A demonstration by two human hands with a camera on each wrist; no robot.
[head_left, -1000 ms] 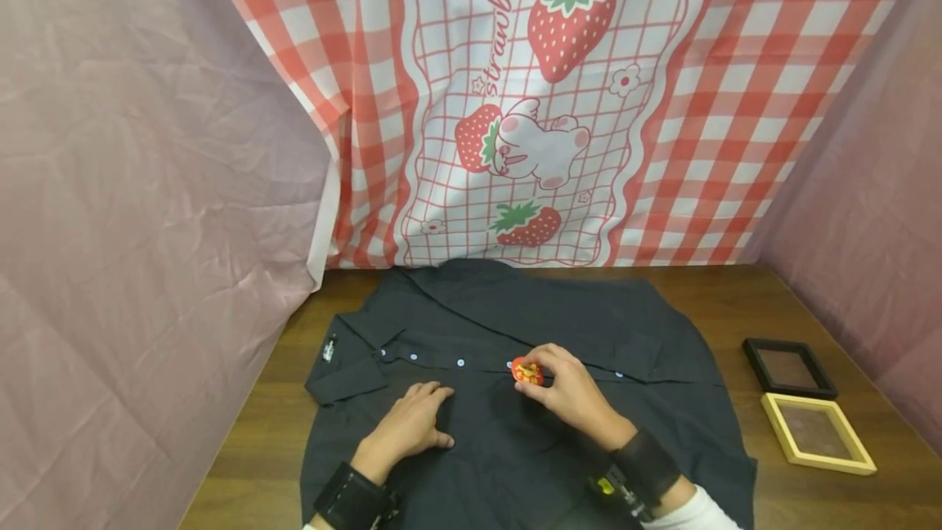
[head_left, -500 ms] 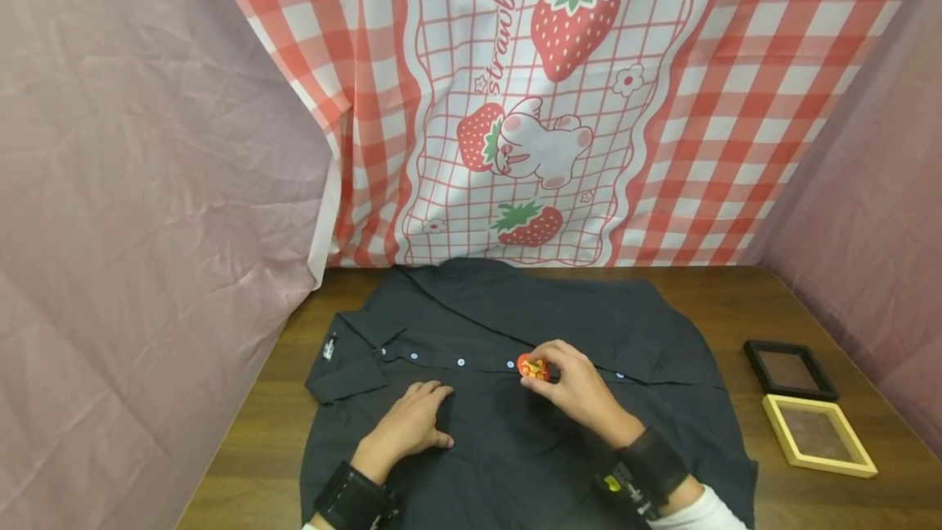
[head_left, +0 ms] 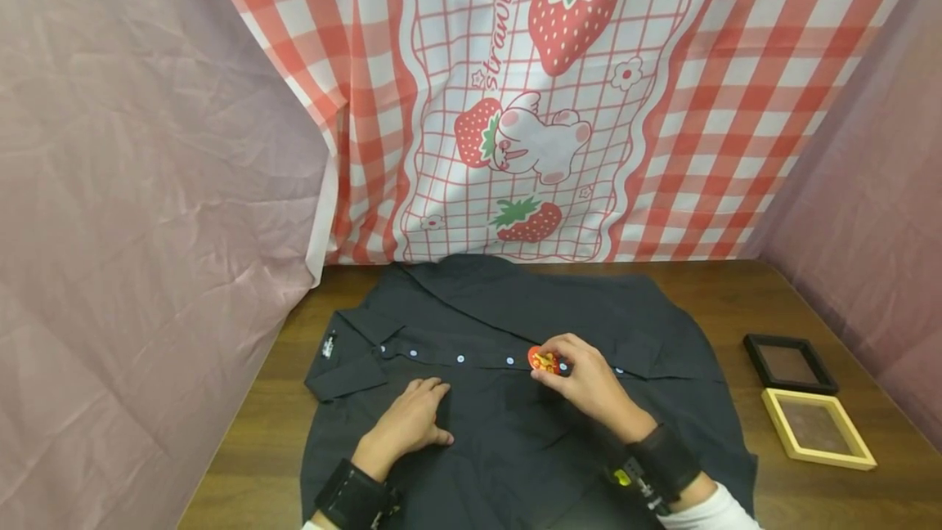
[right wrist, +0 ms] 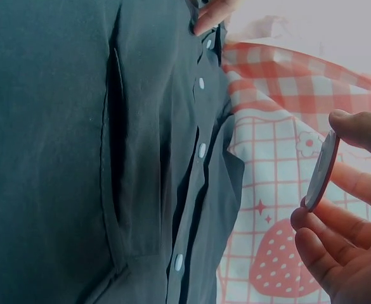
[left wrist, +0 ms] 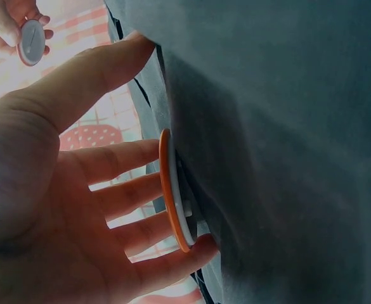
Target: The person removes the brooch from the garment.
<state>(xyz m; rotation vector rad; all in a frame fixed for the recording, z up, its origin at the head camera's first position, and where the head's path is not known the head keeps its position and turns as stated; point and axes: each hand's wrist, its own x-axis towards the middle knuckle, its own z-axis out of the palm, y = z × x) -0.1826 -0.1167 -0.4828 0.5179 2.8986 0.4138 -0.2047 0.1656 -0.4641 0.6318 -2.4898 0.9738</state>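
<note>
My right hand (head_left: 589, 383) pinches a round red and yellow pin badge (head_left: 542, 360) by its rim, above the button line of a dark button-up shirt (head_left: 500, 448). In the right wrist view this badge (right wrist: 323, 170) is edge-on, held between thumb and fingertips, pale back toward the shirt. My left hand (head_left: 407, 422) rests spread on the shirt front, thumb apart. A second round badge (left wrist: 175, 190), orange-rimmed, lies between its fingers and the cloth in the left wrist view; the hand hides it from the head view. Whether it is fastened I cannot tell.
The shirt lies flat on a wooden table (head_left: 250, 424), collar to the left. A black frame (head_left: 791, 389) and a light wood frame (head_left: 773, 419) lie at the right. A strawberry-print cloth (head_left: 515, 145) hangs behind, with pink cloth (head_left: 147, 227) at both sides.
My right hand has shifted a little to the right with the pin badge, along the button line. My left hand has stayed in place on the shirt.
</note>
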